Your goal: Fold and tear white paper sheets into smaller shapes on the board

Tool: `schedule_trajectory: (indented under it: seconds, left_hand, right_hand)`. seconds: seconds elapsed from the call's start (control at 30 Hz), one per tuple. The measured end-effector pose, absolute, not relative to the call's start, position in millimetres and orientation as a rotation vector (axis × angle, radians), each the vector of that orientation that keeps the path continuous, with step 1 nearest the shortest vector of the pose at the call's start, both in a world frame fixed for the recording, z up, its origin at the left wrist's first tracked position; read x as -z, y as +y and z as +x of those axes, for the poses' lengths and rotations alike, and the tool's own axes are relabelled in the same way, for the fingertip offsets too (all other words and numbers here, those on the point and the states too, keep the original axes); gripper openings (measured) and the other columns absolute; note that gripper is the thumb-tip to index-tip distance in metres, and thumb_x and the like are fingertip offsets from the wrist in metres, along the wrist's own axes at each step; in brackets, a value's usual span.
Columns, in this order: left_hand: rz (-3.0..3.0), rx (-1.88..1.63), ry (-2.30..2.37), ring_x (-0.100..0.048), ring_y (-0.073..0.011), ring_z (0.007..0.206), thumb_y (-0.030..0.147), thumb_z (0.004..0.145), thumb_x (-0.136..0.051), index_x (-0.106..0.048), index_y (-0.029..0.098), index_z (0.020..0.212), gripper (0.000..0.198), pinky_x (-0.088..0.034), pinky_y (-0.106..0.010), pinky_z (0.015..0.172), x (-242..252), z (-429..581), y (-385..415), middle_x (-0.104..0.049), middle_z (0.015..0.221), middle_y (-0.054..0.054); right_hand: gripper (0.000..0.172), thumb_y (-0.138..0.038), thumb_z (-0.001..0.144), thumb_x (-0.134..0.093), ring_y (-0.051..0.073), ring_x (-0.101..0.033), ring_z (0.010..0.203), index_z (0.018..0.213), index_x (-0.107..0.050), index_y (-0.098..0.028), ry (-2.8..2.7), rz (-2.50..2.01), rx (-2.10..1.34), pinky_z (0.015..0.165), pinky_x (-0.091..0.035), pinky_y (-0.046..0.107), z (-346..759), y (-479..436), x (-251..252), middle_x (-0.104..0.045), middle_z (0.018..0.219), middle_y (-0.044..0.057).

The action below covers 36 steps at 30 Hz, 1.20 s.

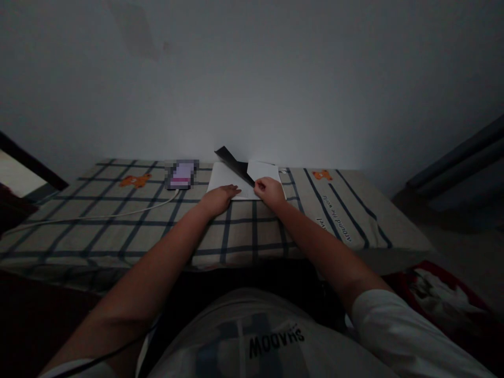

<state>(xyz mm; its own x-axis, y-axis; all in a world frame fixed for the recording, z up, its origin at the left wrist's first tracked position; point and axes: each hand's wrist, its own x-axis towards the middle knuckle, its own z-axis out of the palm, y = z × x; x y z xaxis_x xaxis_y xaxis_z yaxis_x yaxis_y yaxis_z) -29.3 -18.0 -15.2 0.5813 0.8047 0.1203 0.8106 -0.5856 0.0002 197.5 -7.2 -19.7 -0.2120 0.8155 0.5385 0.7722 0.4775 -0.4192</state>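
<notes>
White paper (217,177) lies on the checked cloth, close to the wall; whether it is loose sheets or an open booklet I cannot tell. A dark sheet (233,163) rises at a slant from it, its far left end lifted and its near end at my right hand. My left hand (221,199) rests flat on the near left part of the white paper, fingers stretched out. With thumb and fingers pinched, my right hand (270,191) grips the near end of the dark sheet over the right part of the paper.
A checked cloth (252,231) covers the table. To the left lies a phone (181,174), partly pixelated, with a white cable (129,212) running off left. The wall (252,84) stands directly behind. A red container (425,268) with whitish crumpled stuff is at lower right.
</notes>
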Motion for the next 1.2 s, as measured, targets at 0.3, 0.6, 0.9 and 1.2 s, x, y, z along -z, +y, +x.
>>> schedule_trajectory:
  seconds: [0.3,0.6,0.9,1.2]
  left_hand:
    - [-2.723,0.315,-1.432,-0.046,-0.0272,0.145,0.031,0.104,-0.037,-0.057,0.005,0.143,0.050,-0.034,-0.041,0.122,30.6,-22.5,-22.9,-0.052,0.152,-0.021]
    - [-2.638,0.641,-1.130,-0.067,-0.0265,0.116,0.032,0.101,-0.040,-0.073,0.015,0.121,0.042,-0.052,-0.042,0.103,1.1,-19.3,-53.0,-0.073,0.121,-0.014]
    - [-2.621,0.454,-1.510,-0.053,-0.0275,0.139,0.035,0.103,-0.040,-0.065,0.011,0.136,0.048,-0.038,-0.043,0.119,33.8,-24.5,-25.6,-0.059,0.147,-0.015]
    - [-2.645,0.346,-1.525,-0.060,-0.0257,0.131,0.033,0.098,-0.045,-0.071,0.017,0.130,0.045,-0.045,-0.040,0.113,12.2,-21.4,-27.5,-0.065,0.140,-0.012]
  right_hand:
    - [0.016,-0.017,0.090,-0.058,0.018,-0.062,0.083,0.089,-0.074,-0.016,-2.201,-1.320,0.051,0.075,-0.039,0.028,194.3,-10.1,21.7,-0.074,0.091,0.008]
    - [0.027,-0.026,0.101,-0.050,0.023,-0.062,0.100,0.105,-0.074,-0.013,-2.603,-1.241,0.253,0.080,-0.042,0.031,189.7,-18.3,14.8,-0.072,0.106,0.014]
    - [0.028,-0.026,0.101,-0.050,0.024,-0.061,0.101,0.102,-0.075,-0.014,-2.765,-1.149,0.287,0.076,-0.042,0.032,193.7,-18.4,12.0,-0.069,0.109,0.014]
    - [0.032,-0.028,0.102,-0.052,0.023,-0.060,0.116,0.121,-0.072,-0.012,-2.542,-1.169,0.033,0.101,-0.043,0.034,209.8,-2.1,4.0,-0.070,0.121,0.014]
